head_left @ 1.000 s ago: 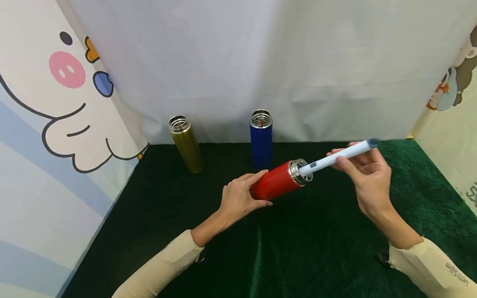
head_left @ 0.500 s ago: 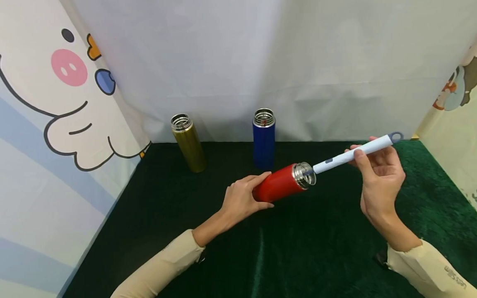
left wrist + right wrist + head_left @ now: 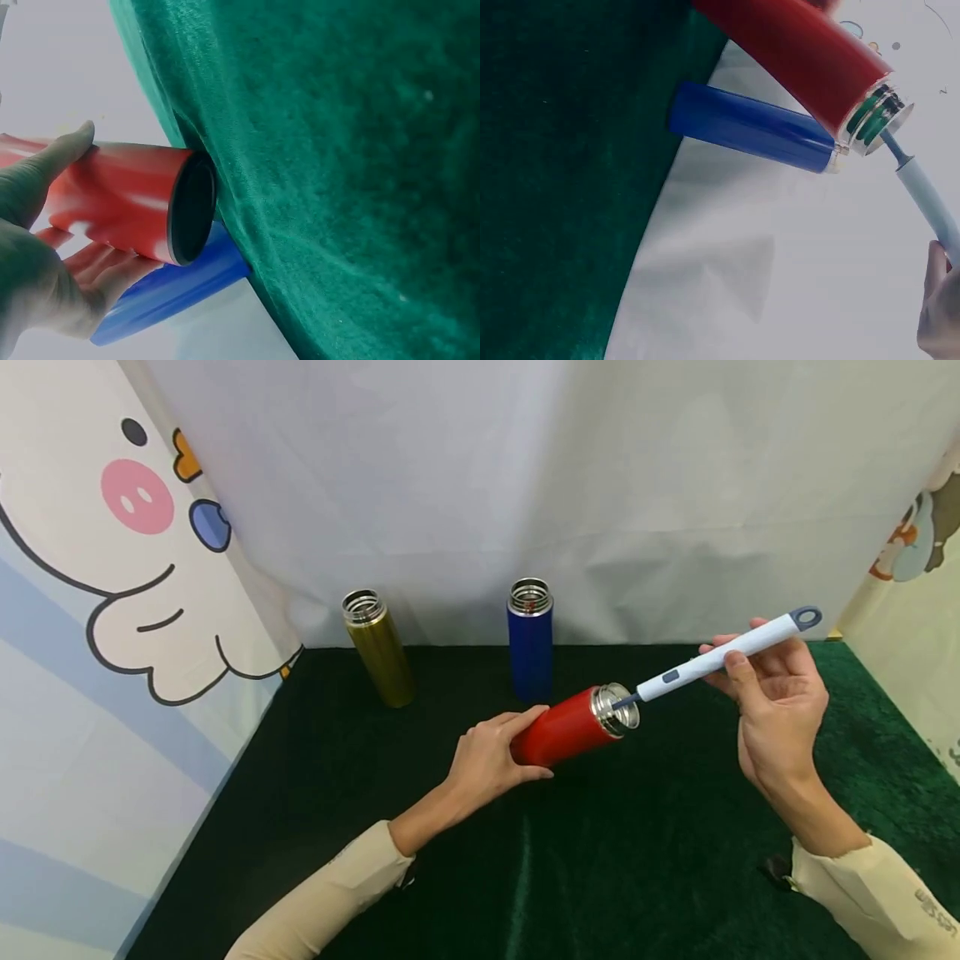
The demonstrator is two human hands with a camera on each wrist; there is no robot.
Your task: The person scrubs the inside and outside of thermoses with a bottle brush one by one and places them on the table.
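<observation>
In the head view my left hand (image 3: 486, 756) grips the lower part of a red thermos bottle (image 3: 562, 727), which is held tilted with its open steel mouth toward the right. My right hand (image 3: 780, 710) pinches the light-blue handle of a bottle brush (image 3: 716, 658) between thumb and fingers. Its thin dark stem enters the bottle's mouth; the brush head inside is hidden. From the left wrist view, the thumb and fingers of that hand wrap around the red bottle (image 3: 127, 195), whose black base shows. The right wrist view shows the brush (image 3: 924, 193) slanting into the mouth.
A blue bottle (image 3: 530, 652) stands lidless behind the red one, with something red visible in its mouth. Left of it stands a gold bottle (image 3: 381, 660), also lidless. Dark green cloth (image 3: 637, 860) covers the table, and a white curtain (image 3: 420, 485) hangs at the back.
My right hand has drawn the brush out toward the upper right, so the dark stem now shows between handle and bottle mouth. The red bottle has shifted slightly right in my left hand.
</observation>
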